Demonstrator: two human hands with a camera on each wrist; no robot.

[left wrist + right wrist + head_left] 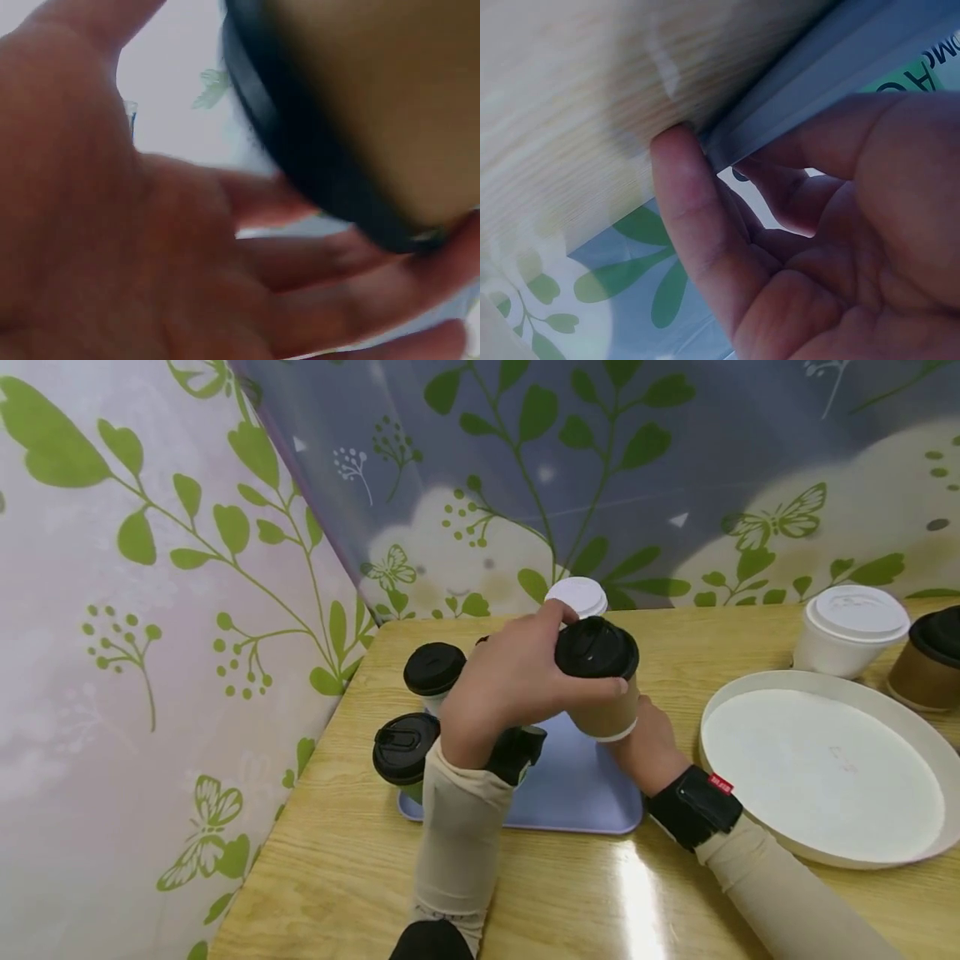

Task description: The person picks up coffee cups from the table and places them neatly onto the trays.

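Observation:
A brown paper coffee cup [603, 714] with a black lid is held tilted in my left hand [517, 672], thumb and fingers around the lid [292, 142]. It hangs over the right part of a blue-lilac tray [573, 793]. My right hand [648, 747], partly hidden behind the cup, grips the tray's right edge. In the right wrist view, the fingers [705, 217] curl at the tray's rim [780, 112], one fingertip close to the table. Black-lidded cups [405, 747] stand along the tray's left side, and a white-lidded cup [579, 596] shows behind my left hand.
To the right lies a large round white tray [825, 768] with a raised rim. Behind it stand a white cup [847, 635] with a white lid and a brown cup [930, 668] with a black lid. Patterned walls [480, 485] border the wooden table [337, 877] at the back and left.

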